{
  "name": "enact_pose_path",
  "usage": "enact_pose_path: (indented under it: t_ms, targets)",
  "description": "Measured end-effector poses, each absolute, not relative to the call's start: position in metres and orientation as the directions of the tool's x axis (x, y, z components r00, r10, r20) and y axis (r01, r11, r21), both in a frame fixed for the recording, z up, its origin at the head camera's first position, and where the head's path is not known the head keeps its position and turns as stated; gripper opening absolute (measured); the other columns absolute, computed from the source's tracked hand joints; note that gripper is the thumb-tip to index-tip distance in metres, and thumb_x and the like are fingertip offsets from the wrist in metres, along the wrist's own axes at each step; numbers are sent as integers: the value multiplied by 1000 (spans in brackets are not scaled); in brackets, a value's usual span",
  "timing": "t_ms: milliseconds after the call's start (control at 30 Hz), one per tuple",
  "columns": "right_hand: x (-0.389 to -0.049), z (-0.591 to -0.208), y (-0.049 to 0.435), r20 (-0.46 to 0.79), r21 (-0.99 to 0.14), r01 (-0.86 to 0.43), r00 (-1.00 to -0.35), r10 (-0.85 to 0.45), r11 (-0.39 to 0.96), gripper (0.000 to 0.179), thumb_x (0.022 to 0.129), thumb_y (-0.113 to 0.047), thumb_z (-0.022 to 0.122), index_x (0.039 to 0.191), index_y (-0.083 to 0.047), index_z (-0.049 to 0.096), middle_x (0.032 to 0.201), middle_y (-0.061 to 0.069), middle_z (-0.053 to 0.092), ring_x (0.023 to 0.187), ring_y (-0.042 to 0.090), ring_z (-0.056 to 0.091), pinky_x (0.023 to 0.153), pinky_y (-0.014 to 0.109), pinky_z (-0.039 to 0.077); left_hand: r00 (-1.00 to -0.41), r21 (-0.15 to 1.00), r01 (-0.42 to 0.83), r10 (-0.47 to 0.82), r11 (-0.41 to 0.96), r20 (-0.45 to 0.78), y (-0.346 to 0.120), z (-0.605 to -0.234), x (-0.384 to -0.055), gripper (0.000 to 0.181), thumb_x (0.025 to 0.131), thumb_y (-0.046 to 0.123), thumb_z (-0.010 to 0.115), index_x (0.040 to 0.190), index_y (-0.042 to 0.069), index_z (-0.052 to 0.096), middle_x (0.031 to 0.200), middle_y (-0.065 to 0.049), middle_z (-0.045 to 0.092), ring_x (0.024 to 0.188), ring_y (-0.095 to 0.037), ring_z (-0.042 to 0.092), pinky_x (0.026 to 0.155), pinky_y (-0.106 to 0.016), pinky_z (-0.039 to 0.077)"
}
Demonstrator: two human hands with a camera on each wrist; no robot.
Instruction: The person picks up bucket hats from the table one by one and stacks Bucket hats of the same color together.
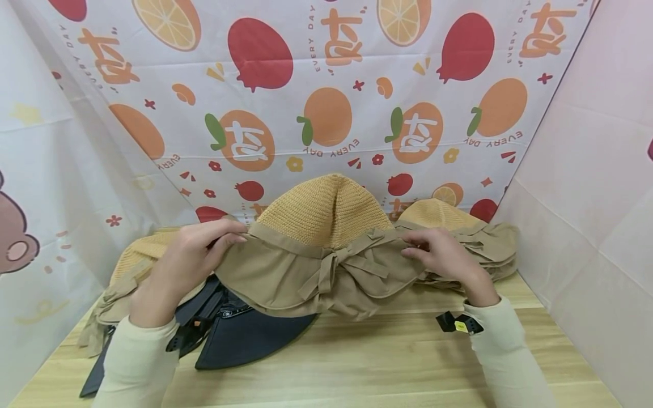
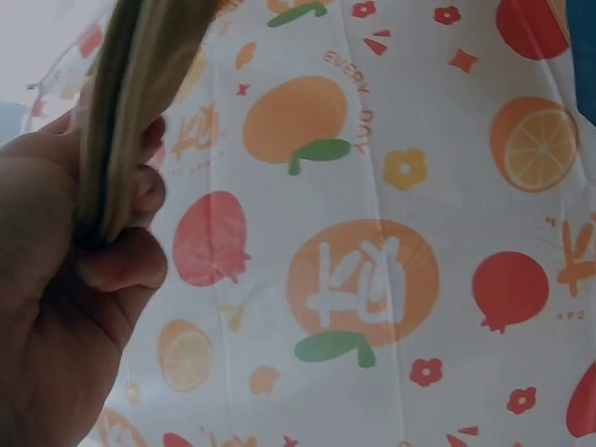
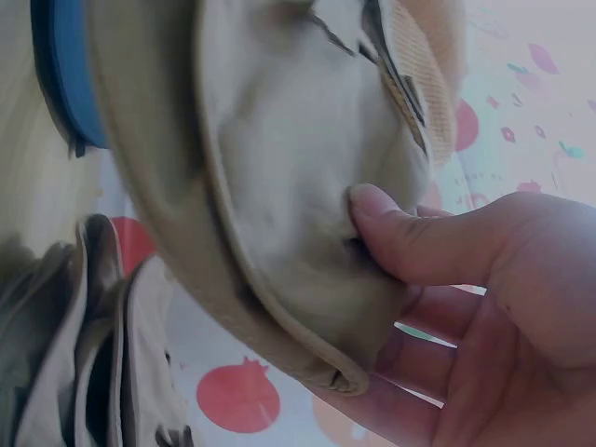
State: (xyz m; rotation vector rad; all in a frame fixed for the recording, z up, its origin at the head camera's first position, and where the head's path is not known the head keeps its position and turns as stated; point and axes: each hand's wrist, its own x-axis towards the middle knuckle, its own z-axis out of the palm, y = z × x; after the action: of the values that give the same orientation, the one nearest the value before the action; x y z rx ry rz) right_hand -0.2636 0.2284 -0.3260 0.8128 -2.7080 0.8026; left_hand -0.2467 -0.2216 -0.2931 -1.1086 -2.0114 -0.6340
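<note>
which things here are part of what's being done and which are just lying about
Part of the job, as it looks now:
- tan bow hat, held up at its brim
- left hand and right hand, pinching it

Seemingly just lying about:
- hat stack on the right
- dark visor
- straw hat on the left

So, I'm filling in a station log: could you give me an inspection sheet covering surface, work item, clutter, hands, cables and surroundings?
Surface: light wooden table, visible wood grain.
Work item: bow hat, straw crown, brown cloth brim, held up by both hands.
Clutter: hat stack at right; another hat at left; dark brim left of centre.
Hands: left hand and right hand each grip one side of the brim.
Cables: nothing seen.
Surroundings: fruit-print cloth behind; pale cloth at right.
</note>
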Motion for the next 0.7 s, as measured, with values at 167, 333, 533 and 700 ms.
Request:
enact_pose_path:
  t_ms: [167, 333, 533, 700]
  targets:
    - [-262, -322, 237, 297, -443, -541, -841, -452, 715, 22, 92, -4, 75, 113, -9, 79, 106, 7, 79, 91, 15, 71, 79, 33, 58, -425, 104, 835, 512, 541, 746, -224, -300, -254, 38, 75, -18, 79, 103, 8, 78, 92, -3, 79, 80, -10, 71, 81, -5, 48]
    - [-261, -316, 245, 219, -463, -533, -843, -491, 709, 24, 90, 3, 75, 111, -6, 79, 103, 5, 79, 89, 14, 70, 77, 29, 57, -473, 138, 823, 531, 551, 704, -226, -303, -260, 39, 78, -16, 78, 105, 12, 79, 96, 1, 79, 82, -9, 70, 81, -5, 47]
    - [-260, -316, 248, 183, -439, -535, -840, -512, 722, 19, 87, 2, 78, 103, -9, 81, 95, 0, 80, 83, 8, 68, 72, 24, 55, -557, 176, 791, 569, 586, 605, -230, -307, -264, 34, 79, -12, 79, 105, 12, 78, 96, 1, 79, 84, -11, 71, 76, -14, 52]
    - [-261, -317, 249, 183, -435, -535, -840, -510, 725, 19, 87, 2, 78, 102, -9, 81, 96, 0, 80, 85, 9, 69, 72, 24, 55, -601, 212, 775, 587, 596, 542, -231, -310, -268, 30, 81, -6, 81, 106, 11, 78, 98, 1, 79, 85, -13, 73, 73, -26, 58]
